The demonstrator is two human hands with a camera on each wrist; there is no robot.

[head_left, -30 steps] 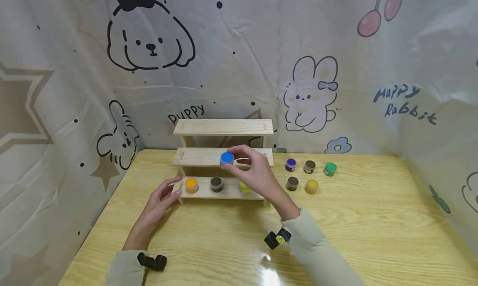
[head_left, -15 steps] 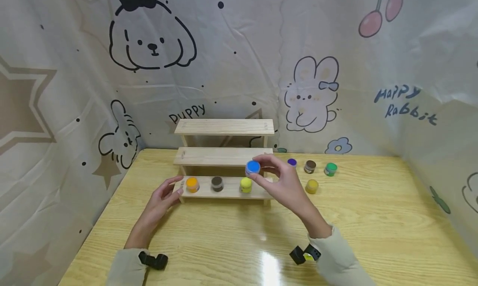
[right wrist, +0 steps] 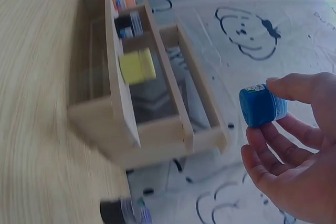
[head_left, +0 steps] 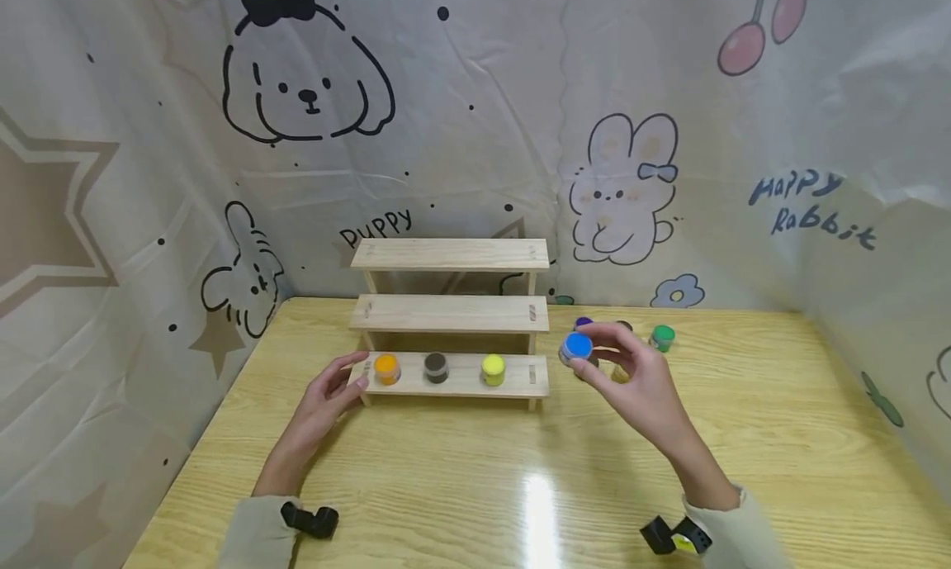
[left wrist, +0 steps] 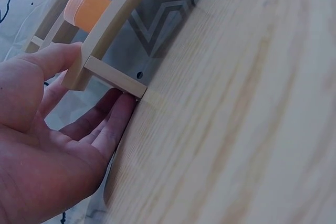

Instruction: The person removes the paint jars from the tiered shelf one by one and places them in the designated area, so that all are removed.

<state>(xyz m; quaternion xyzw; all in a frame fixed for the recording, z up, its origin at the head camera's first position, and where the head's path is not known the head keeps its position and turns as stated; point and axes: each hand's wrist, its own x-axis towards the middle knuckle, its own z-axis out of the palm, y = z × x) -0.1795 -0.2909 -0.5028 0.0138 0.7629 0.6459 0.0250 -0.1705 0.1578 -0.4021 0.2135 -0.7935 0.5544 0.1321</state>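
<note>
A small blue paint jar is pinched between the thumb and fingers of my right hand, held in the air just right of the wooden three-step rack. In the right wrist view the blue jar has a clear rim and a small label. My left hand grips the left end of the rack's lowest step; the left wrist view has its thumb on the board and fingers at the leg. An orange jar, a dark jar and a yellow jar stand spaced along that step.
Right of the rack more jars stand on the wood-grain table: a purple jar, a green jar, and others partly hidden behind my right hand. A printed curtain hangs along the back and sides.
My right hand has carried the blue jar rightward, from over the rack's middle to beyond its right end, uncovering the yellow jar. The left hand keeps its place on the rack.
</note>
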